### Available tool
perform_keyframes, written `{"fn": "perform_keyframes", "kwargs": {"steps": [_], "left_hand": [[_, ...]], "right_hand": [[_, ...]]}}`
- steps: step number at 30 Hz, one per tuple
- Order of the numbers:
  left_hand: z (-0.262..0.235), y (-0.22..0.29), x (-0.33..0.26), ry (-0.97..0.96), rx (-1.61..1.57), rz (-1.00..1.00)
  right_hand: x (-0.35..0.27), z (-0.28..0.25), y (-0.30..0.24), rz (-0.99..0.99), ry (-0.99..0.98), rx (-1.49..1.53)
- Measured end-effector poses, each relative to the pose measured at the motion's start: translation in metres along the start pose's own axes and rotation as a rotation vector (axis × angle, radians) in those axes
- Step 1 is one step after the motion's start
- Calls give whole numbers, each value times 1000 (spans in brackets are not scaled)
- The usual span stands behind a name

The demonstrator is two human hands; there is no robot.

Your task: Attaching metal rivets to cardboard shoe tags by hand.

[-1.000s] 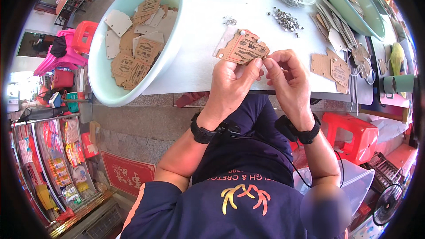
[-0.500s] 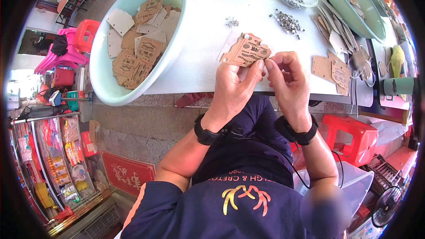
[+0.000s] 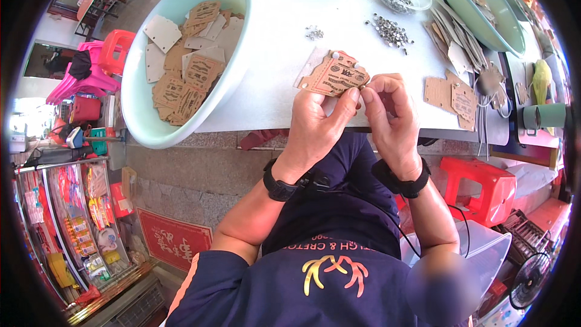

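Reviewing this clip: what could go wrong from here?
1. The left hand grips the printed brown card near its lower edge while the right hand works close at its corner; uneven pressure might bend it.
2. Loose metal pieces lie in an open pile on the table, so a brushing arm could scatter them.
3. The large pale green basin seems to reach past the table's front edge; a knock might tip it.

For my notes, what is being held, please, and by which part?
The left hand holds a brown card by its near edge, right hand at its corner.
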State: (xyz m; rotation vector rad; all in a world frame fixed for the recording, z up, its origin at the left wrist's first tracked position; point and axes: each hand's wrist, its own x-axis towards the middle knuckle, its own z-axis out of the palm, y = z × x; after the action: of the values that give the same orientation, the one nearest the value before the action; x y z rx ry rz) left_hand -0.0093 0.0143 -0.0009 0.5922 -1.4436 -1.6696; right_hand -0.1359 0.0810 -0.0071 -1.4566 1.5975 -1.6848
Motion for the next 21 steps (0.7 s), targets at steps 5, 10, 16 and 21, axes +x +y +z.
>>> {"fn": "perform_keyframes", "kwargs": {"steps": [5,10,16,21], "left_hand": [[-1,0,0,8,27,3],[-3,-1,-1,-18,20,-32],[-3,-2,-1,-7,4,-38],[-4,-1,-1,-29,32,-38]], "right_hand": [[6,-4,-15,206,-46,177],[10,-6,-19,356,-44,208],[12,-10,-16,382,-103,143],[9,-9,-10,276,-71,140]]}}
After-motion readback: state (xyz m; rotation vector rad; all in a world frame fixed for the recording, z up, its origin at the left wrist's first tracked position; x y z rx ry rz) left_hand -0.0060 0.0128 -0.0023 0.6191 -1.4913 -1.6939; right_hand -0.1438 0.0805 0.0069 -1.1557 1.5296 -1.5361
